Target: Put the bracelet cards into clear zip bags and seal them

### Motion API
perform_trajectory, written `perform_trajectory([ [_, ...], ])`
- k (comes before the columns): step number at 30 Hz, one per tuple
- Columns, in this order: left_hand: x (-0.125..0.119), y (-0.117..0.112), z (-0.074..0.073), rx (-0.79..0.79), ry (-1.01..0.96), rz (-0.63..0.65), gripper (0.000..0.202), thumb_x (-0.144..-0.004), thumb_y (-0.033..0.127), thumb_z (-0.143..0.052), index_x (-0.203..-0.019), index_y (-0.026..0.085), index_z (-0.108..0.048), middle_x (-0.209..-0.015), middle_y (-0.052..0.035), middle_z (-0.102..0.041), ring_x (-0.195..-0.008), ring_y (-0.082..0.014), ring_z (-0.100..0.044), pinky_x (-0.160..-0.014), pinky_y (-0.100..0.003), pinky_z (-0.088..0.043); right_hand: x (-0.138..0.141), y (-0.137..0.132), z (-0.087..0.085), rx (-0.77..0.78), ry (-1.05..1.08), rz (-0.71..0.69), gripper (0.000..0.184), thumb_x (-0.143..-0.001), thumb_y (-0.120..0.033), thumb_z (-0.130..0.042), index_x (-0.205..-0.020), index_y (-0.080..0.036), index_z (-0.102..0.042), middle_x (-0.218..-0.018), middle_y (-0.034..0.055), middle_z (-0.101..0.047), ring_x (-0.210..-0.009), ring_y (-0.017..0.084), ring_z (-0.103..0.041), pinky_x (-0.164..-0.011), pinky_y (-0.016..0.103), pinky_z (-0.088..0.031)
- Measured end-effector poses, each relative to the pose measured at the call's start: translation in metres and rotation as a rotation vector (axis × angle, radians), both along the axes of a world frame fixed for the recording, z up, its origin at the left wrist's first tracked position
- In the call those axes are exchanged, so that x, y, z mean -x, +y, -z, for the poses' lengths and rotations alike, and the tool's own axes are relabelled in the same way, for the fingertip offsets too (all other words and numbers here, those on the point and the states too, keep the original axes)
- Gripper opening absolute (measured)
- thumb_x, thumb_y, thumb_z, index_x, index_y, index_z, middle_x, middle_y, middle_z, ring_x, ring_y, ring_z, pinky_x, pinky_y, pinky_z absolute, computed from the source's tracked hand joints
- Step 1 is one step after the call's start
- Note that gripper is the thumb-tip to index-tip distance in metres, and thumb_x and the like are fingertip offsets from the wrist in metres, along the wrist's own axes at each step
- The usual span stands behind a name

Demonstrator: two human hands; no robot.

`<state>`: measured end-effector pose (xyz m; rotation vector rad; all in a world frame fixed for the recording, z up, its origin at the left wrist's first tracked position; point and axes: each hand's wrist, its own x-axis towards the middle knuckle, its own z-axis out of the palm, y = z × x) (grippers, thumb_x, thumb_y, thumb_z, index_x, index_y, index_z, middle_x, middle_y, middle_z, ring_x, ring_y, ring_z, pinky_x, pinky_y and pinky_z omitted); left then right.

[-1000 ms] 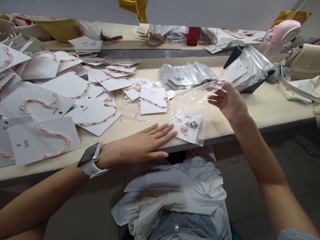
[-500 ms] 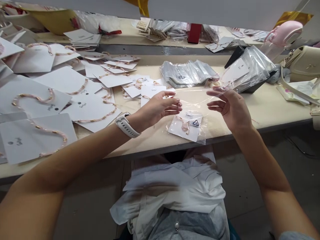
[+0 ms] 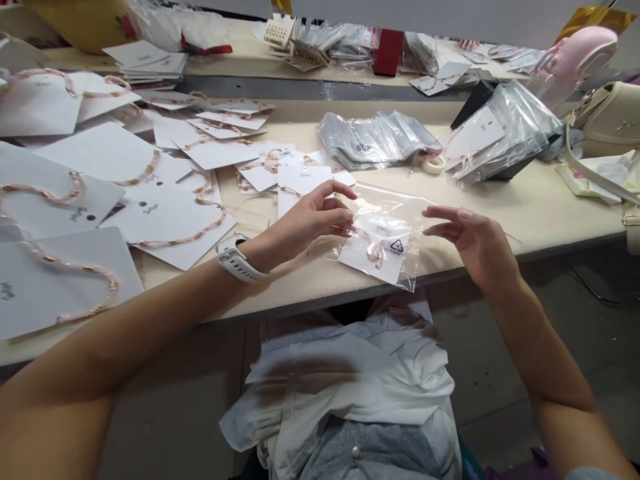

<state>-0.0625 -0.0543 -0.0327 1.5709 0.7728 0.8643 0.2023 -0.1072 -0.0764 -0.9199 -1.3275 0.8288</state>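
A clear plastic bag point(image 3: 407, 270) with a printed recycling mark lies near the table's front edge. Inside it is a white card point(image 3: 357, 257) with a pink and gold bead piece of jewellery point(image 3: 376, 252). At the bag's left side is my left hand point(image 3: 323, 217), fingers loosely bent and apart, tips at or just over the plastic. My right hand point(image 3: 475, 243) has its fingers stretched toward the bag's upper right corner; whether they touch it I cannot tell. Just behind my left hand, another white card point(image 3: 303, 179) carries a piece of jewellery.
White cards with pink bead strings point(image 3: 185, 213) are heaped on the left. A stack of clear bags point(image 3: 373, 140) lies behind, beside a tape roll point(image 3: 433, 164). On the right are a black stand point(image 3: 505, 170) holding bags, a pink-lidded bottle point(image 3: 575, 60) and a cream handbag point(image 3: 613, 120).
The bag's raised upper flap has come down toward the table. My right hand has moved down and slightly right, off the plastic's top edge; my left hand has shifted slightly left.
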Motion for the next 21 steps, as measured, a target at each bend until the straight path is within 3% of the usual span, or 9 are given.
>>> perform_trajectory([
  [4,0.001,-0.003,-0.001,0.008,0.073,-0.004,0.020,-0.082,0.015,-0.066,-0.098,0.018,-0.054,-0.073,0.0026,-0.059,-0.069,-0.0081,-0.060,-0.069,-0.021,-0.053,0.009,-0.018,0.006,0.080,0.050,0.035,0.015,-0.082,-0.035,-0.070,-0.092,-0.028,-0.079,-0.103,0.0009,-0.075,-0.079,0.013,-0.069,-0.081,0.029,-0.059],
  [12,0.002,0.000,0.006,-0.082,0.151,-0.018,0.013,-0.084,0.016,-0.063,-0.094,0.020,-0.055,-0.083,0.0014,-0.056,-0.069,-0.0078,-0.060,-0.067,-0.021,-0.052,0.023,-0.035,0.022,0.120,-0.034,0.151,0.024,-0.079,-0.031,-0.076,-0.103,-0.032,-0.077,-0.108,0.0000,-0.072,-0.077,0.011,-0.064,-0.079,0.027,-0.057],
  [16,0.002,-0.002,0.005,-0.142,0.220,-0.020,0.002,-0.088,0.014,-0.057,-0.088,0.016,-0.057,-0.082,-0.0006,-0.056,-0.069,-0.0082,-0.056,-0.066,-0.022,-0.049,0.028,-0.038,0.025,0.134,-0.030,0.166,0.026,-0.079,-0.031,-0.077,-0.105,-0.032,-0.076,-0.094,-0.0003,-0.071,-0.074,0.009,-0.061,-0.072,0.023,-0.055],
  [21,0.003,-0.005,0.001,-0.217,0.344,0.001,0.010,-0.089,0.009,-0.051,-0.089,0.013,-0.061,-0.081,-0.0018,-0.059,-0.066,-0.0073,-0.054,-0.067,-0.023,-0.047,0.030,-0.040,0.028,0.163,-0.071,0.157,0.035,-0.077,-0.031,-0.080,-0.112,-0.030,-0.074,-0.076,-0.0013,-0.065,-0.069,0.009,-0.057,-0.065,0.021,-0.051],
])
